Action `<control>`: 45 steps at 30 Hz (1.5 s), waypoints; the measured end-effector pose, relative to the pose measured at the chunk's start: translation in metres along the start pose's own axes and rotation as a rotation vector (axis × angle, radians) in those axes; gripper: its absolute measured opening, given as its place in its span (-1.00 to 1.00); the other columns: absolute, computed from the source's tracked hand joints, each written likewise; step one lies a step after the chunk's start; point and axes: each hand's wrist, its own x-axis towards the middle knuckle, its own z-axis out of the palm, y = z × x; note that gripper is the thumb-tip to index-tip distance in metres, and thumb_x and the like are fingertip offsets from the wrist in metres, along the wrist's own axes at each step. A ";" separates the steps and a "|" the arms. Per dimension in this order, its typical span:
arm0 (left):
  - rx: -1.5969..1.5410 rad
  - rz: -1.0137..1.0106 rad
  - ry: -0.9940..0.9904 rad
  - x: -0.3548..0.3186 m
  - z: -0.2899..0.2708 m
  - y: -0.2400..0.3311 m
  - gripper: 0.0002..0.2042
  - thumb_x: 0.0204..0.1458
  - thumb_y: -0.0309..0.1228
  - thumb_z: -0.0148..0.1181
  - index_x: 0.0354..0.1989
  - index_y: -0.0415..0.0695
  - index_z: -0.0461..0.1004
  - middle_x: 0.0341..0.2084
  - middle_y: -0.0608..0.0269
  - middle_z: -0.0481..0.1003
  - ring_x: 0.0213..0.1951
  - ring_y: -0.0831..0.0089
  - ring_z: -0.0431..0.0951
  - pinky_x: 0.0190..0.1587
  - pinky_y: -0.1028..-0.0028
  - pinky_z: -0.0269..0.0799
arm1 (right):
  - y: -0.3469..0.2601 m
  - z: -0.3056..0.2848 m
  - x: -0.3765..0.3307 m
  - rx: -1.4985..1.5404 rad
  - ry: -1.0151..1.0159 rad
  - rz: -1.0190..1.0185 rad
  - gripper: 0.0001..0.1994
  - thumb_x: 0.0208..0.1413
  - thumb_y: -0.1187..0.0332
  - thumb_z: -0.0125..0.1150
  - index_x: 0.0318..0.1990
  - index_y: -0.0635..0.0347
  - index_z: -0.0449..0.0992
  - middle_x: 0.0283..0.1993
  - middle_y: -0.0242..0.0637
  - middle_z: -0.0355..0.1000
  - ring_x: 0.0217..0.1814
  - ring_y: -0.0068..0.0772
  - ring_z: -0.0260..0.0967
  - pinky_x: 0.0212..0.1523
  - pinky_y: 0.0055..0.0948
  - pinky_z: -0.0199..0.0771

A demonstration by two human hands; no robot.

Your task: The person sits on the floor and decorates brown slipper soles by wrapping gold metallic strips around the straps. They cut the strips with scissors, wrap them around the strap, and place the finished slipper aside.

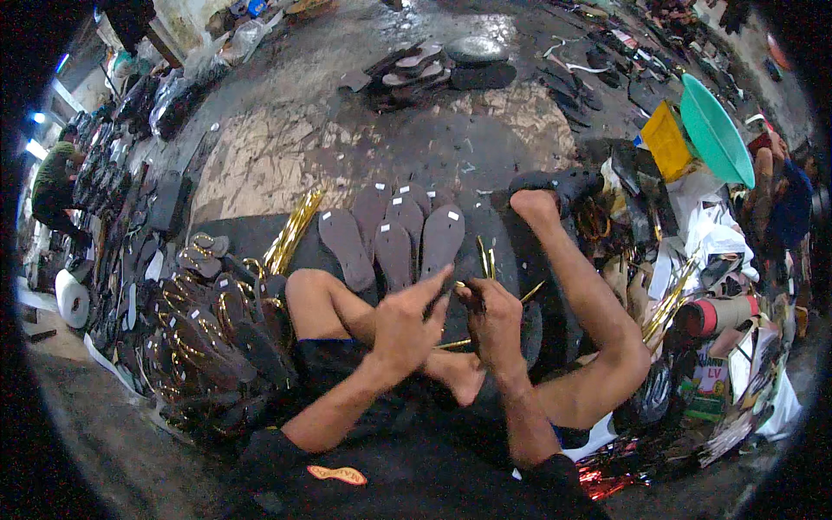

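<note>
My right hand [496,322] is closed in a pinch, with the small tip of a gold strip [460,283] showing at its fingertips. Just to its left is my left hand [409,322], index finger stretched toward that tip and thumb apart, with nothing visible in it. Beyond both hands lie several dark brown sandal soles [344,249] with small white labels near their far ends. Loose gold strips [487,258] rest behind my right hand. A thicker bundle of gold strips [295,232] lies left of the soles.
Sandals with gold straps [204,338] are heaped at my left. My bent legs frame the work area. More soles [416,69] and a round stone-like block [477,49] sit farther off. Clutter, a red-ended roll [718,315] and a green basin [715,130] stand right. Other people are at both sides.
</note>
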 end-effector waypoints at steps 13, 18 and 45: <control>0.020 -0.073 -0.074 0.011 0.005 0.017 -0.47 0.13 -0.58 0.28 0.34 -0.10 0.51 0.02 -0.17 0.64 -0.01 -0.06 0.70 0.05 0.17 0.62 | 0.004 0.005 -0.002 -0.020 0.015 0.032 -0.94 0.24 0.52 0.22 -0.17 0.27 0.57 -0.26 -0.05 0.54 -0.20 0.10 0.56 -0.23 -0.07 0.54; -0.035 -0.022 -0.049 0.006 -0.002 0.026 -0.50 0.14 -0.59 0.29 0.31 -0.08 0.53 0.07 -0.08 0.64 0.02 0.02 0.70 0.07 0.22 0.63 | -0.002 -0.006 -0.007 0.025 0.031 0.060 -0.91 0.28 0.46 0.28 -0.17 0.30 0.56 -0.25 -0.03 0.54 -0.22 0.05 0.56 -0.20 -0.12 0.54; -0.106 -0.308 -0.218 0.012 -0.087 -0.049 -0.21 -0.17 -0.65 0.33 0.41 -0.12 0.41 0.21 0.02 0.55 0.20 0.08 0.58 0.36 0.20 0.42 | 0.015 -0.091 0.023 0.038 -0.229 0.342 -0.80 0.28 0.46 0.33 0.01 0.22 0.70 -0.08 -0.13 0.68 -0.10 -0.24 0.64 -0.05 -0.31 0.62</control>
